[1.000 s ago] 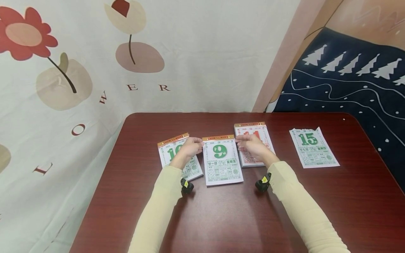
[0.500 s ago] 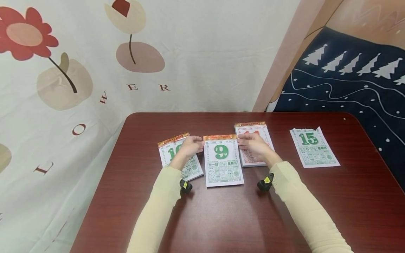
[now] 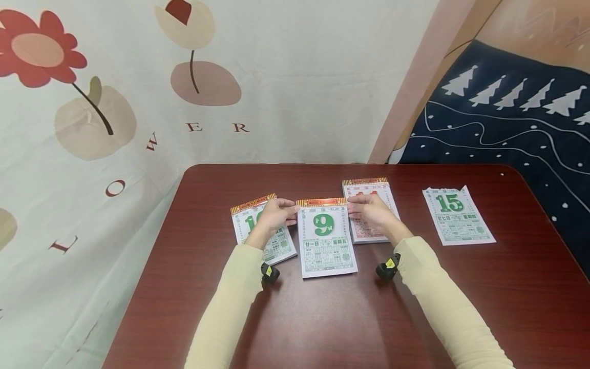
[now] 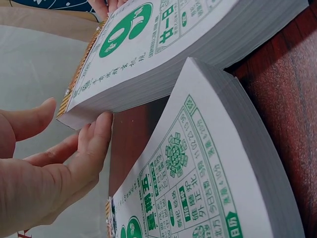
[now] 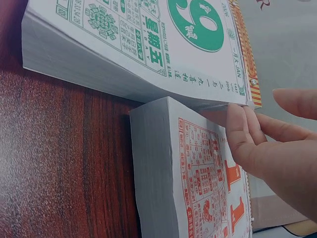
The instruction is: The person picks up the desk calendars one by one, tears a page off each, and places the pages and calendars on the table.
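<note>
A thick tear-off calendar pad with a green 9 (image 3: 324,241) lies centrally in the head view, a red and gold strip along its top. My left hand (image 3: 276,215) touches its upper left side. In the left wrist view the fingertips (image 4: 105,124) meet the pad's lower side edge, thumb apart. At the upper right side is my right hand (image 3: 371,210). The right wrist view shows its fingertips (image 5: 237,118) against that edge, the thumb clear of the paper. The pad's top end stands raised, so the pad slopes toward its bottom edge.
Partly under my left hand lies another green-printed calendar pad (image 3: 282,248). A red-printed 11 pad (image 3: 364,233) lies behind my right hand. One torn sheet with a green 15 (image 3: 458,220) rests farther right on the dark red table (image 3: 322,328). A printed cloth (image 3: 295,102) hangs behind.
The 9 pad has shifted slightly right and toward the front edge, and its top end tilts up more. Both hands moved slightly right with it. The other pads and the sheet stayed put.
</note>
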Demonstrator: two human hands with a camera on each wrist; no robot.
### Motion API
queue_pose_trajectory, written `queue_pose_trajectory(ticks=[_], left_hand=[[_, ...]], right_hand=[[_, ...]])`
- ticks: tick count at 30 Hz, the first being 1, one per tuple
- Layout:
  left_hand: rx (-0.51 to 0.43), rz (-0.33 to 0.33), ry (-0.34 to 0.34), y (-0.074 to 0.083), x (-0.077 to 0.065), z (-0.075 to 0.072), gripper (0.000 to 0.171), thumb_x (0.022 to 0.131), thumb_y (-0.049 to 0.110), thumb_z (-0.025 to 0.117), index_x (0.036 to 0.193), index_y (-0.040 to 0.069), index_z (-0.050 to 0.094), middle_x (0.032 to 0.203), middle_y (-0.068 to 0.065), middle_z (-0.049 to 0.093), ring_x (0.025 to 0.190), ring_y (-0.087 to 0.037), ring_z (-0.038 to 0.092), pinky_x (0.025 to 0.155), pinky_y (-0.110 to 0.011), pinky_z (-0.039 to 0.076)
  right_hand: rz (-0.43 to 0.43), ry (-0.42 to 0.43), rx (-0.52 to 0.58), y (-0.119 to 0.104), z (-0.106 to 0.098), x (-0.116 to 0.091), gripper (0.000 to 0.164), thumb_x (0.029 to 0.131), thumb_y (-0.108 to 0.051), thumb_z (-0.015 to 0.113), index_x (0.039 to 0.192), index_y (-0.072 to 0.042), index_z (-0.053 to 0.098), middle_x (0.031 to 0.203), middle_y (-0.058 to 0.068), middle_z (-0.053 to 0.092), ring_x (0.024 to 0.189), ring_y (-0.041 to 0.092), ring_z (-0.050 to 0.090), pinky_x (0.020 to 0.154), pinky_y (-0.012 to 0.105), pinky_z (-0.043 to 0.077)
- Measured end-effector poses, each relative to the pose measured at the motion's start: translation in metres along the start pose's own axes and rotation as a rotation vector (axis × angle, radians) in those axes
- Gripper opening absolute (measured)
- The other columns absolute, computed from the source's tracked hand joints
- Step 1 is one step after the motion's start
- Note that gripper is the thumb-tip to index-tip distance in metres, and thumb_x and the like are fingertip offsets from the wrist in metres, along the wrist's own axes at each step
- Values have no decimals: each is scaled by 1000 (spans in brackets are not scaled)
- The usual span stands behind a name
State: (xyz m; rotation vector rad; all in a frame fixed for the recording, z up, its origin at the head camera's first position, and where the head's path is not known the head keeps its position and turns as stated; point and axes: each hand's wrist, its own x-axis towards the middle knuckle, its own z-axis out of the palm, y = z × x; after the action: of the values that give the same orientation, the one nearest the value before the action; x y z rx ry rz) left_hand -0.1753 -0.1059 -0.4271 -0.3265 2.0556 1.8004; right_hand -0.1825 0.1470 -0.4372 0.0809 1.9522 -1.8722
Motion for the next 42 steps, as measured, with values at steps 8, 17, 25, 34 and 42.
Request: queue_pose_trajectory(ticks=[8,17,25,34,42], left_hand=[[7,-3,16,3,-4,0,21,90,8,62,106,-5,57,101,-15,61,74,-18,59,77,-34,57],[19,3,-31,7,-7,-1,20,90,7,61,104,-5,54,91,-10,56,71,-17,58,75,-34,58],[46,26,-52,11,-11,-3,20,90,6,61,104,-6,53,92,-11,55,72,-19,59,78,-35,57],[141,85,-25,13,-17,-3,21,89,6,62,103,-9,55,92,-14,57,89,-33,61,84,-38,55],[95,99,-44,14,-18,-3,23,90,3,60,107,-11,54,97,-18,58,90,-33,61,87,-42,53]], right_hand=[[-7,8,20,0,1,0,42,91,5,47,129,20,37,125,29,42,80,9,57,82,23,54],[8,27,12,-2,2,-1,38,92,4,50,126,19,42,107,17,50,72,10,56,71,21,54],[-10,27,6,-1,-2,-3,38,92,0,54,123,18,44,92,7,53,70,11,56,70,22,54],[-24,28,-76,-5,-4,-7,37,92,-7,57,121,16,49,101,11,56,75,13,63,88,37,52],[-59,12,-71,-12,-3,-11,30,92,-3,56,113,19,51,84,3,62,73,12,63,89,46,51]])
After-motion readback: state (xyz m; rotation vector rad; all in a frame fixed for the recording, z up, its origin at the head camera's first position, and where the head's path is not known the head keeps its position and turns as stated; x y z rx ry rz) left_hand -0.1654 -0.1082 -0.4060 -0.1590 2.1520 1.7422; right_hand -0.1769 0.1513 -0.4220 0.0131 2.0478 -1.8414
